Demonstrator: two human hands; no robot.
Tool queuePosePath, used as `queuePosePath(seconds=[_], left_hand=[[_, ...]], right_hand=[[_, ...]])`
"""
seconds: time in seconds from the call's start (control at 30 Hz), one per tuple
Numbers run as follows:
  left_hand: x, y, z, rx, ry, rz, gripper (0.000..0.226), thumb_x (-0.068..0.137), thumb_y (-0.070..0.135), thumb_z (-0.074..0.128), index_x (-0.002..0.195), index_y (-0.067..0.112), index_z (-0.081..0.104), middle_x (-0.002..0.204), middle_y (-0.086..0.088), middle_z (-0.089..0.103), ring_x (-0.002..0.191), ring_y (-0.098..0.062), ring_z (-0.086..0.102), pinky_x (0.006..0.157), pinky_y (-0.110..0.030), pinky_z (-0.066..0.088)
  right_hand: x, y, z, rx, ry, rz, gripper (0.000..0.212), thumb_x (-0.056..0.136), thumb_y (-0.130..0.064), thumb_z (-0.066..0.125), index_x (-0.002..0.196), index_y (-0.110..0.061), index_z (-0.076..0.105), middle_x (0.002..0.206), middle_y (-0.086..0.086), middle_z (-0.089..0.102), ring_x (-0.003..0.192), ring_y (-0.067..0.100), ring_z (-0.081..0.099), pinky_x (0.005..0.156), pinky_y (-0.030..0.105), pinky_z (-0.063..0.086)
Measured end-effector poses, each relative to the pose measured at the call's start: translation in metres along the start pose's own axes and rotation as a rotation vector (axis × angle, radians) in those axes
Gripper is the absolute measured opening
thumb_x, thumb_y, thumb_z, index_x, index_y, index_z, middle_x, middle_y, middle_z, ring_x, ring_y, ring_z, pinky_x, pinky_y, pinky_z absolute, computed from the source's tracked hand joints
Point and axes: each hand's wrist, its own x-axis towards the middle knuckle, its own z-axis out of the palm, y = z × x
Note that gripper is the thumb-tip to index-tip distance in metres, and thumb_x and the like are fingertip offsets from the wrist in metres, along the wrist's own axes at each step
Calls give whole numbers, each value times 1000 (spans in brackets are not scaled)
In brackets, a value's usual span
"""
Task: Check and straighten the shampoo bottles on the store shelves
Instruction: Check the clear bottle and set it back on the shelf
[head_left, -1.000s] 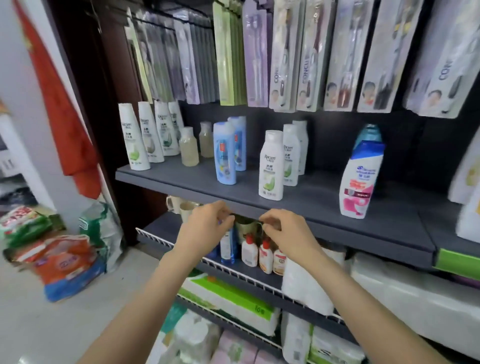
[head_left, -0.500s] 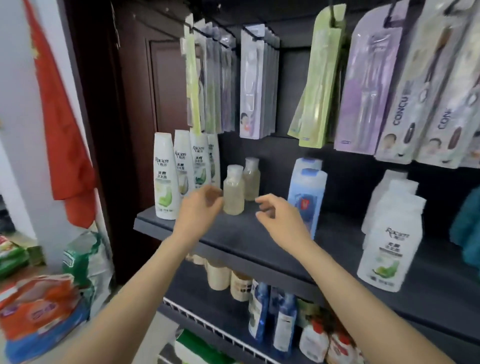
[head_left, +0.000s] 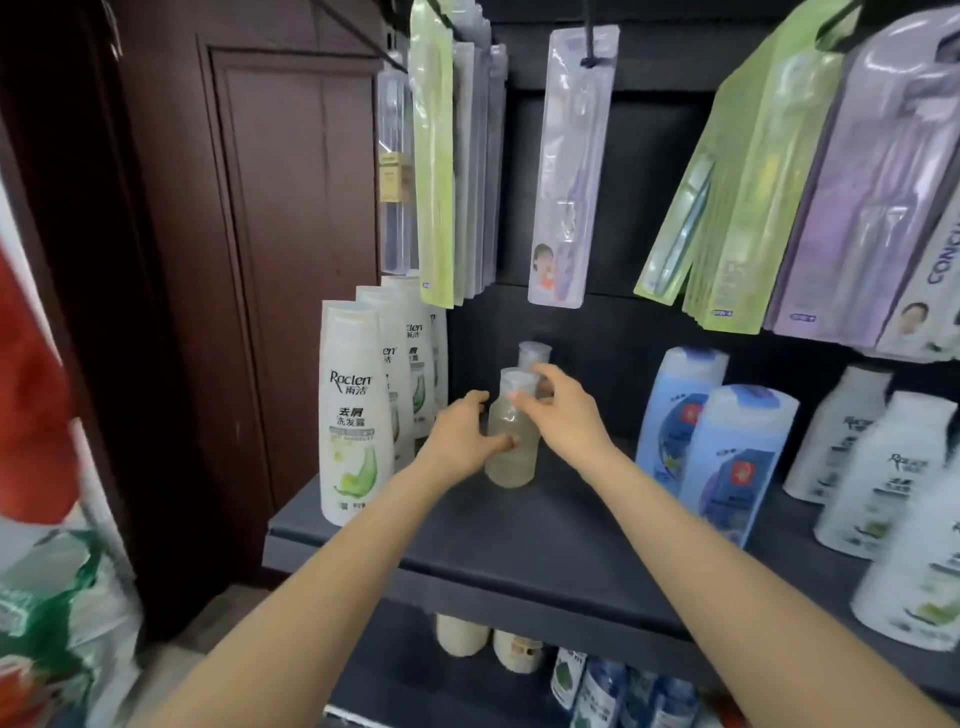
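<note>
A: Item, location?
B: Clear shampoo bottle (head_left: 510, 441), upright on dark shelf (head_left: 545, 540), right of white Raclen bottles (head_left: 353, 421).
A: Hands?
B: Left hand (head_left: 460, 436) gripping body; right hand (head_left: 563, 410) pinching its cap.

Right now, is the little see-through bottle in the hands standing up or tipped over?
Standing up. The clear bottle sits base-down on the dark shelf, cap on top, with the left hand around its body and the right hand at its neck.
</note>
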Motion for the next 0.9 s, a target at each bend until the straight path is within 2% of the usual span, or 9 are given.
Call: queuePosePath(seconds=[0.13,0.27,0.43,0.5,0.57,0.63,0.7,0.8,0.9], left_hand=[[0,-9,6,-73,17,81,61,77,26,75,129,11,47,120,-4,60,108,-18,57,88,-27,46],[-5,-10,6,-146,68,128,58,75,24,77,126,14,50,115,1,61,103,-13,58,85,-23,46],[-22,-9,-4,-180,-17,133,74,74,33,77,137,18,40,122,6,55,109,-9,54,90,-21,42],[-32,-7,-11,-173,-80,150,68,74,39,76,132,25,44,118,13,58,107,-6,55,87,-17,43],[-44,-3,-18,-161,-83,192,57,73,36,77,123,31,49,107,17,60,98,-1,57,77,-9,42],[-54,1,-21,-149,-5,238,57,69,33,80,119,30,53,106,15,61,97,-1,56,77,-8,41],[-62,3,-23,-76,139,291,61,65,33,83,119,28,54,111,10,58,102,-4,52,85,-15,38],[-71,5,-25,97,346,403,67,63,26,85,123,23,54,114,7,50,104,-10,43,88,-19,31],[-77,6,-28,301,484,559,68,63,16,84,124,16,55,115,-1,52,106,-15,39,92,-27,39]], right_hand=[[8,-4,10,-37,98,26,48,84,-42,65,121,-11,56,112,8,60,104,25,58,81,33,47],[3,-6,4,-104,155,5,42,83,-38,67,117,-14,60,110,5,63,101,23,59,84,37,49],[-13,4,-21,314,187,57,24,86,-26,65,109,-18,65,102,3,64,99,18,62,77,38,58],[-24,3,-32,488,146,64,21,90,-20,60,111,-17,64,106,5,65,101,16,62,70,27,58],[-36,3,-40,604,91,48,22,93,-16,55,114,-16,63,109,4,67,102,15,64,73,27,58],[-46,5,-46,681,32,34,24,95,-14,51,116,-17,63,111,4,68,104,16,64,84,33,56],[-55,8,-50,721,-35,21,28,95,-14,51,120,-20,61,112,4,68,105,15,65,91,34,53],[-66,13,-55,733,-125,19,35,93,-19,55,127,-27,56,107,0,71,103,14,66,91,29,52],[-72,15,-57,837,-130,28,32,93,-16,55,124,-22,58,101,-3,73,101,18,67,90,28,54]])
